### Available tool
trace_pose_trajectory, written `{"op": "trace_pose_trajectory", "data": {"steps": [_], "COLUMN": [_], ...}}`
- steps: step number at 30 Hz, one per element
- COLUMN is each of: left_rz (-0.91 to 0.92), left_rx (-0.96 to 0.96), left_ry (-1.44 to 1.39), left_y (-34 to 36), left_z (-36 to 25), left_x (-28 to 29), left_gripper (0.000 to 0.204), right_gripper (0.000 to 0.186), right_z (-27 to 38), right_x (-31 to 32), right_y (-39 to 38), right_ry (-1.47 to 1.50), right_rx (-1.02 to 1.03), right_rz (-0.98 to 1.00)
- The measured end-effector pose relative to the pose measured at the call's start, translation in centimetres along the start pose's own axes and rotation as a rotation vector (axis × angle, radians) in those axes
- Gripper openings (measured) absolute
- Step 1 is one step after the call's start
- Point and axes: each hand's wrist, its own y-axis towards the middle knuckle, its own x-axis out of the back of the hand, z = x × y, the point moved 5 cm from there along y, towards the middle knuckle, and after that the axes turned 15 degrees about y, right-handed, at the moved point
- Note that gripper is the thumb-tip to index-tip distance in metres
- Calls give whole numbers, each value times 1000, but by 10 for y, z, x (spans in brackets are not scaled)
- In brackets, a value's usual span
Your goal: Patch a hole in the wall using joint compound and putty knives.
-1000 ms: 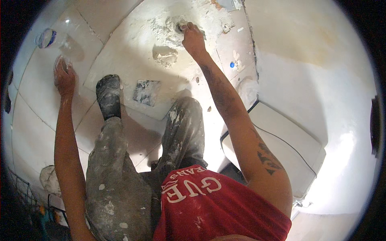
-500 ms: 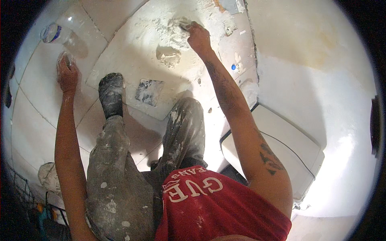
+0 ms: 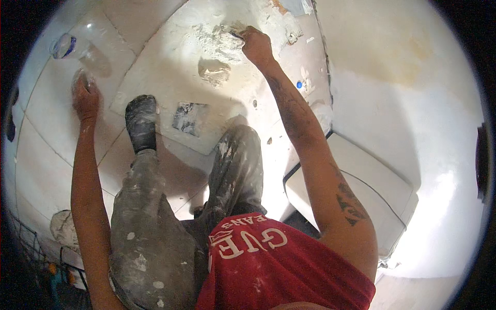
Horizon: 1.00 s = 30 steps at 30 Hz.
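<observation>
My right hand (image 3: 257,47) is closed on a putty knife (image 3: 237,33), its blade smeared with pale plaster. The blade sits at a patch of crumbly white plaster (image 3: 211,41) on a large white board (image 3: 160,67). Nearer to me on that board lies a smoother, wetter lump of plaster (image 3: 215,72). Out to the left, my left hand (image 3: 86,98) hangs over the floor tiles with curled, whitened fingers. Something pale shows at its fingertips, too unclear to name. Just beyond it is a clear plastic bottle (image 3: 64,46) with a blue-purple band.
A dark, plaster-smeared square (image 3: 191,119) lies on the board beside my socked left foot (image 3: 141,121). A small blue cap (image 3: 299,84) is by the wall at right. A white box-like thing with a cable (image 3: 356,191) stands by my right arm. At lower left is a round pale object (image 3: 64,230).
My right hand and the putty knife have shifted slightly up in the picture at the crumbly plaster. My left hand has moved only a little, near the same tiles.
</observation>
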Motion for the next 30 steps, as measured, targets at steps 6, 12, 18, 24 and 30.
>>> {"op": "trace_pose_trajectory", "data": {"steps": [6,12,18,24,30], "left_rz": [73,399,578,598,850], "left_rx": [-90,-502,-781,-742,-634], "left_ry": [50,-153,-119,-138,-426], "left_y": [-2,-56,-80,-86,-88], "left_z": [-34,-173,-235,-235,-237], "left_x": [23,68,77,67,53], "left_gripper": [39,48,38,32,34], "right_gripper": [22,14,28,29,31], "right_z": [-28,-27,-28,-40,-42], "right_x": [9,4,24,40,46], "right_y": [3,2,4,-6,-9], "right_ry": [54,95,69,350,365], "right_rx": [-57,14,-59,-241,-322], "right_rz": [72,62,19,-29,-126]}}
